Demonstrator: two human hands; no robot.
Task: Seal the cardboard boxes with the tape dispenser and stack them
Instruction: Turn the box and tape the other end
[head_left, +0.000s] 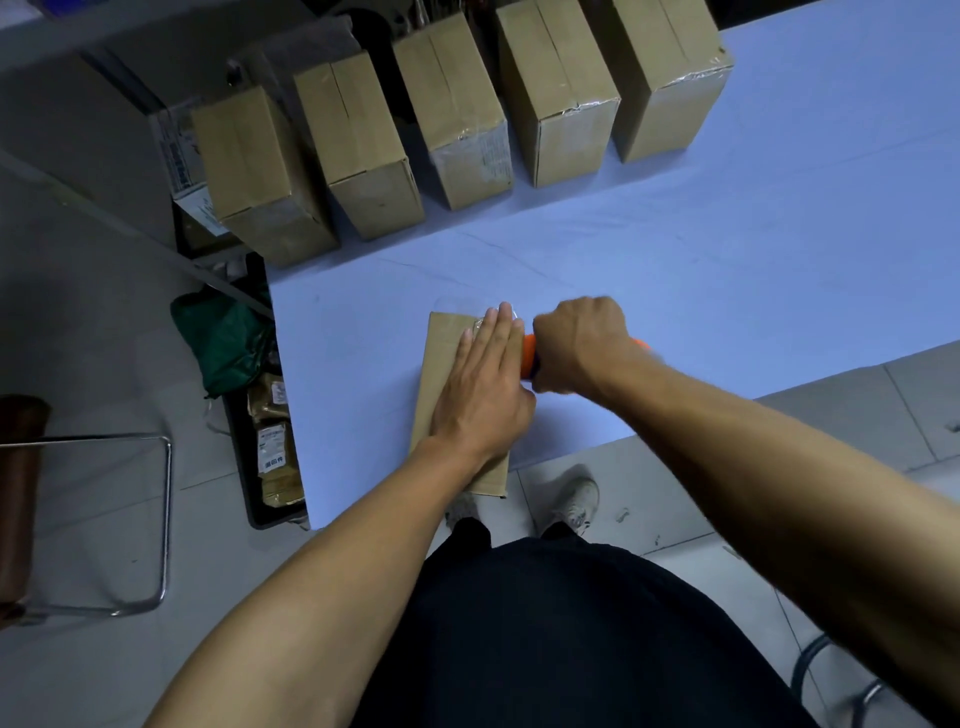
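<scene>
**Box under tape at near edge**

Pale blue surface (675, 270) carries five cardboard boxes (467, 114) standing in a row along its far side. One flat cardboard box (447, 358) lies at the near edge. Left hand (483, 395) presses on its top, fingers (493, 338) straight and together. Right hand (582, 343) grips an orange tape dispenser (530, 356) beside the box's right edge, fingers curled round it.

Left hand (480, 395) lies flat on the cardboard box (444, 364) while the right hand (582, 345) grips the orange tape dispenser (530, 356) beside it.
</scene>
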